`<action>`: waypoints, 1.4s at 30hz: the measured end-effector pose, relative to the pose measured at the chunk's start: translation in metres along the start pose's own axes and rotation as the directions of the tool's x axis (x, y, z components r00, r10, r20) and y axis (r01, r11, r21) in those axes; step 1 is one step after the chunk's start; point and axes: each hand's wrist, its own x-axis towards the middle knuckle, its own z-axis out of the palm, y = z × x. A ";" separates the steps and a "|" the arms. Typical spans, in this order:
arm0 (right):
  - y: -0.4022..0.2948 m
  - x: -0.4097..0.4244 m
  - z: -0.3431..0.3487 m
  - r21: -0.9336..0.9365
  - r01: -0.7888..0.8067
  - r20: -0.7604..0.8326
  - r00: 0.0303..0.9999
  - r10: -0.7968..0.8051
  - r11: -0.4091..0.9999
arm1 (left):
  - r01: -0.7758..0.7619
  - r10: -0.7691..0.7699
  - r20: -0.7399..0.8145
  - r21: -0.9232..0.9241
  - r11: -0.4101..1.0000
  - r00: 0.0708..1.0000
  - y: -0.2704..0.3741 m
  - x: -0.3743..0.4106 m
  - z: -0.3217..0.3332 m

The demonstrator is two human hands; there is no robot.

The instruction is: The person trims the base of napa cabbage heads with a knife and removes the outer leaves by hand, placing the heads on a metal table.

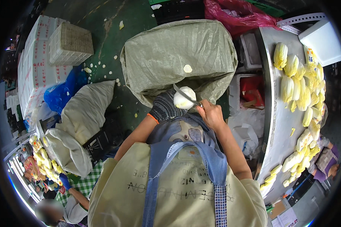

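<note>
My left hand (168,105), in a dark striped knit glove with an orange cuff, holds a white, round-ended vegetable (184,98), likely a napa cabbage seen at its base. My bare right hand (211,113) grips the handle of a knife with a curved blade (184,93). That blade lies across the vegetable's pale end. Just beyond my hands is a large grey-green woven sack (176,48), its mouth partly open towards me. A round pale slice (187,68) rests on the sack.
Napa cabbages (287,89) lie on a metal table (277,113) at the right. White foam boxes (37,68), a plastic crate (71,44) and a pale sack (85,110) stand left. Cut pieces dot the green floor (108,56). A person (76,207) works lower left, another (325,161) lower right.
</note>
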 end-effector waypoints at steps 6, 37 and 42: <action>0.015 0.007 0.024 0.026 0.034 0.006 0.999 -0.034 0.999 | 0.054 -0.059 -0.036 -0.120 0.991 0.998 -0.017 0.000 0.004; -0.030 0.067 0.035 0.614 -0.315 -0.026 0.908 0.417 0.724 | -0.255 -0.029 -0.335 -0.769 0.585 0.942 -0.031 0.028 0.012; -0.028 0.070 0.029 0.584 -0.353 0.009 0.903 0.429 0.731 | -0.271 0.022 -0.377 -0.624 0.733 0.926 -0.017 0.020 0.003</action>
